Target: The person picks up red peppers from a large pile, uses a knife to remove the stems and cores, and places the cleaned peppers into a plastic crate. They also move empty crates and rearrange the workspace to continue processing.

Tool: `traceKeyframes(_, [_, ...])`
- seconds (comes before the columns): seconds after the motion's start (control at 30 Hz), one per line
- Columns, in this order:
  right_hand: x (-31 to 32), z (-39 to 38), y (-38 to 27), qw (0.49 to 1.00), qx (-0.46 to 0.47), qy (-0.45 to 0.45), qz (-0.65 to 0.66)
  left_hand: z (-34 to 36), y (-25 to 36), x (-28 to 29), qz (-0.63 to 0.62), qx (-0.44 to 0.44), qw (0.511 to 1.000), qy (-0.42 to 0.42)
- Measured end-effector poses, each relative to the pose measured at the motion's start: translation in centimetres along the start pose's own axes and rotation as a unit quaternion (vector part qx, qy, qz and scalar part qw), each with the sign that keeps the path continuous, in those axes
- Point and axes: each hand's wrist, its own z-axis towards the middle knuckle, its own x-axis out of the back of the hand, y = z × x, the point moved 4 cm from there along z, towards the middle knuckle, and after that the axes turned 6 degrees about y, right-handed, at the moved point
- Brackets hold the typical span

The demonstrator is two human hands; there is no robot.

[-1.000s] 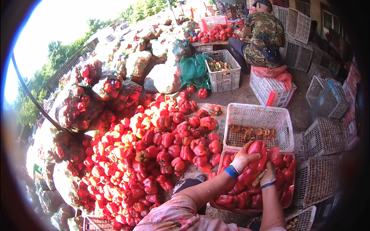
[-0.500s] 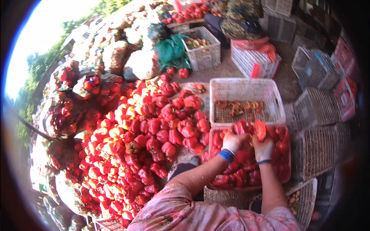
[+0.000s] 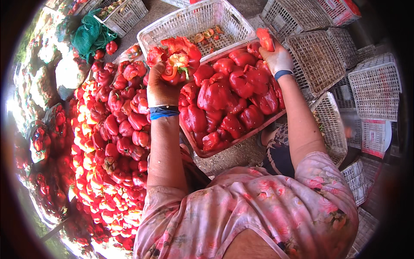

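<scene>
I am spreading my two gloved hands apart at the top of the frame, each one closing on red pepper. My left hand point(image 3: 163, 84), left of upper centre, is curling its fingers round the underside of a torn-open pepper point(image 3: 176, 58), whose pale core and bit of green stem are facing up at me. My right hand point(image 3: 278, 59), upper right of centre, is pinching a loose red piece point(image 3: 265, 39) between thumb and fingers, and the piece is pointing upward. A blue wristband point(image 3: 164, 113) is circling my left wrist, and a darker band point(image 3: 283, 74) is sitting on my right. Between and below my hands, in the middle of the frame, a red crate point(image 3: 207, 154) is standing tilted in view, and wet-looking red peppers point(image 3: 220, 93) are filling it. Just beyond it, at top centre, a white crate point(image 3: 185, 21) is holding a few orange-red scraps point(image 3: 206, 35) on its slatted bottom. Down the left of the frame a big heap of whole peppers point(image 3: 123, 125) is lying, its lower part catching hard sunlight, with a green net point(image 3: 87, 36) bunching at the upper left. Emptied-looking crates point(image 3: 317, 60) are crowding the right side, while my flowered pink shirt point(image 3: 263, 198) is filling the lower edge
</scene>
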Motion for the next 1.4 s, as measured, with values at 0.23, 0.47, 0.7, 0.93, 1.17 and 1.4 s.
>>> traceKeyframes(0.23, [-8.9, -5.5, -2.1, 0.945, 0.154, -0.265, -0.113, -0.5, -1.9, 1.0, 0.01, 0.036, 0.995, 0.094])
traceKeyframes(0.47, [-8.5, -5.5, -5.9, 0.942, 0.205, -0.229, -0.133, -0.8, -0.7, 0.8, -0.008, 0.014, 0.995, 0.098])
traceKeyframes(0.7, [-12.4, -5.3, -6.1, 0.87, 0.22, -0.401, -0.185, -1.8, 0.3, 2.9, -0.014, 0.015, 0.998, 0.053])
traceKeyframes(0.93, [-13.7, -5.2, -8.5, 0.937, 0.132, -0.274, -0.174, -2.4, 1.2, 3.8, -0.084, 0.011, 0.992, 0.095])
traceKeyframes(1.17, [-14.0, -4.9, -8.5, 0.961, 0.107, -0.207, 0.146, 0.8, -0.5, 4.4, -0.02, -0.054, 0.997, 0.059])
traceKeyframes(1.4, [-5.9, -8.8, -17.3, 0.862, 0.167, -0.174, 0.445, -2.1, 1.2, 2.0, -0.028, 0.06, 0.994, 0.091])
